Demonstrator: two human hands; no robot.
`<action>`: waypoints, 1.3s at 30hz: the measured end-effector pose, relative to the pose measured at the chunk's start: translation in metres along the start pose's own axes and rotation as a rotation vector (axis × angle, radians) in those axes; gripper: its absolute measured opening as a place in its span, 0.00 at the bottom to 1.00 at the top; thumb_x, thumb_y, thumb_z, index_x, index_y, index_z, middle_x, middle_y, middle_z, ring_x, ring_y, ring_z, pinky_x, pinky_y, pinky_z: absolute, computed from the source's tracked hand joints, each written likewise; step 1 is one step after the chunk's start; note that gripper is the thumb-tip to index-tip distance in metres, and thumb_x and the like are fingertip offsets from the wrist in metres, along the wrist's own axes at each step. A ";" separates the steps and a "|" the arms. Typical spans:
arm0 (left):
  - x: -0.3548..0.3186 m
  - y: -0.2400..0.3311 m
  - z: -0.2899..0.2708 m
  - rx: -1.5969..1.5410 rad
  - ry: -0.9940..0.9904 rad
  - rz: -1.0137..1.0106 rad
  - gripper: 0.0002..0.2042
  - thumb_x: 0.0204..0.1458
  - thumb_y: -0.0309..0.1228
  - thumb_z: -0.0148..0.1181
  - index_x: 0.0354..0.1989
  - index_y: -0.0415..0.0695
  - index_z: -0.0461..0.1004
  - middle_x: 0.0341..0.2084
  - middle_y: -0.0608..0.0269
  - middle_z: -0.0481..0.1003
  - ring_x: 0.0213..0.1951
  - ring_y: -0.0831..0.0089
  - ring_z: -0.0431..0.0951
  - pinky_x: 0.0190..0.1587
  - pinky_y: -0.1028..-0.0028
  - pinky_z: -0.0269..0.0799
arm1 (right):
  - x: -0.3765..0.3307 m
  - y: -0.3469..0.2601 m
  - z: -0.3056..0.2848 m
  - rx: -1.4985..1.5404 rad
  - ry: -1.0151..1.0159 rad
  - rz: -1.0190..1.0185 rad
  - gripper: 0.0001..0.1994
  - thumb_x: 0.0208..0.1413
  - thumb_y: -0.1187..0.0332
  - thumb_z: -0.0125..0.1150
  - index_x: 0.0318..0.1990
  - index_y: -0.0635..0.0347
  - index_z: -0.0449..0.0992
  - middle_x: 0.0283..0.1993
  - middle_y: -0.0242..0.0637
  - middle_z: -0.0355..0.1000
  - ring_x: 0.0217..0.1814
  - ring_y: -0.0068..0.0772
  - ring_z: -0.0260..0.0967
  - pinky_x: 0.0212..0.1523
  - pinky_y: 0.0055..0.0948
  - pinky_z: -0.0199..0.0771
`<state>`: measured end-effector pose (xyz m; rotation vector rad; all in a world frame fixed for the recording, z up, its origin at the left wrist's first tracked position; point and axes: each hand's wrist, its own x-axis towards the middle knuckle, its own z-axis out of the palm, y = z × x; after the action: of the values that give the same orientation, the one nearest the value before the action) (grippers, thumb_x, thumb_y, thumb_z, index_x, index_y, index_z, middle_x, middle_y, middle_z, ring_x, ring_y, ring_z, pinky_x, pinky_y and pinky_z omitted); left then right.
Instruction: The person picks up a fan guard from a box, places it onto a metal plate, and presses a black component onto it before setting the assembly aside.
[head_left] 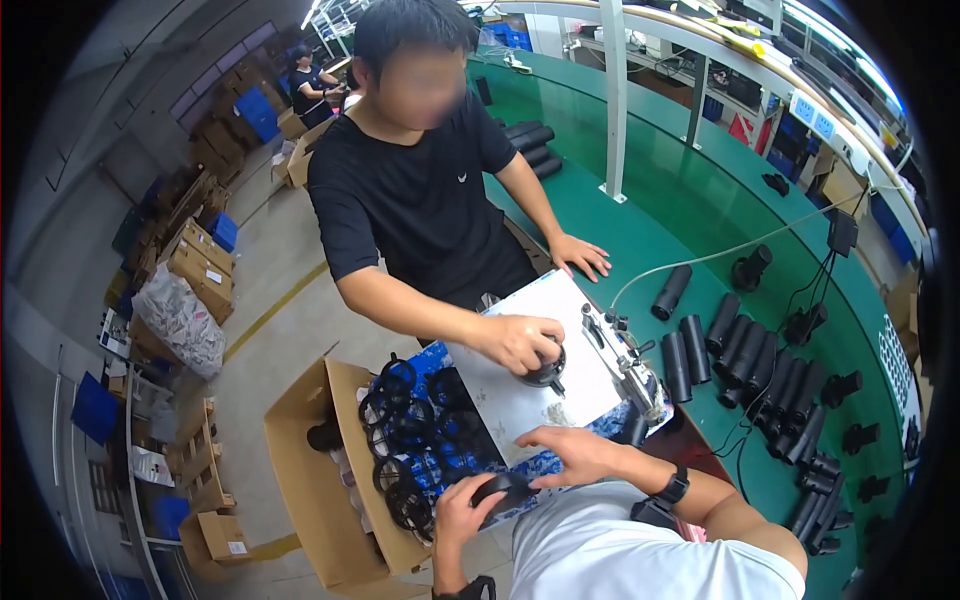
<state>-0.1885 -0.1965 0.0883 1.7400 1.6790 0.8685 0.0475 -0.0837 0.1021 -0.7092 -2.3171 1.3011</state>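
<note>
Left hand [462,512] fingers curl round a black ring [503,489], right hand [572,452] fingers flat on its top, at the white board's [520,400] near edge. Co-worker's hand [520,342] presses another black part [548,368]. Tubes [745,352] on green table [640,240].

A light grey, short-sleeved shirt is worn, seen at the lower edge over the chest and shoulder, with the sleeve ended above the elbow so that both forearms are left bare. A black watch [672,487] with a dark band is strapped around the wrist of the right hand [575,455]. A second black strap or band is partly seen at the wrist below the left hand [462,515], cut off by the frame's lower edge. No gloves are worn on either hand.
</note>
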 end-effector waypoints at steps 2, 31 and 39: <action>0.024 0.023 0.012 -0.081 -0.043 0.102 0.15 0.44 0.30 0.69 0.41 0.42 0.76 0.35 0.55 0.78 0.35 0.60 0.79 0.39 0.69 0.74 | 0.005 0.004 0.014 0.087 -0.071 -0.036 0.26 0.44 0.58 0.69 0.49 0.62 0.70 0.39 0.46 0.75 0.41 0.50 0.74 0.44 0.38 0.75; 0.085 0.041 0.075 -0.314 -0.015 0.031 0.16 0.49 0.28 0.65 0.42 0.34 0.67 0.29 0.56 0.77 0.33 0.74 0.79 0.36 0.73 0.75 | -0.007 0.035 -0.017 0.344 0.493 0.312 0.18 0.44 0.73 0.62 0.45 0.66 0.69 0.27 0.34 0.69 0.29 0.20 0.66 0.32 0.24 0.70; 0.078 -0.008 0.100 -0.341 -0.165 -0.050 0.20 0.45 0.33 0.69 0.42 0.37 0.68 0.29 0.51 0.79 0.33 0.63 0.82 0.36 0.68 0.75 | -0.020 0.081 0.014 0.324 0.293 0.376 0.17 0.46 0.73 0.62 0.44 0.66 0.70 0.31 0.36 0.71 0.32 0.21 0.66 0.36 0.27 0.71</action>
<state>-0.1151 -0.1146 0.0244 1.4880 1.3709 0.9021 0.0748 -0.0687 0.0232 -1.1698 -1.7426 1.5616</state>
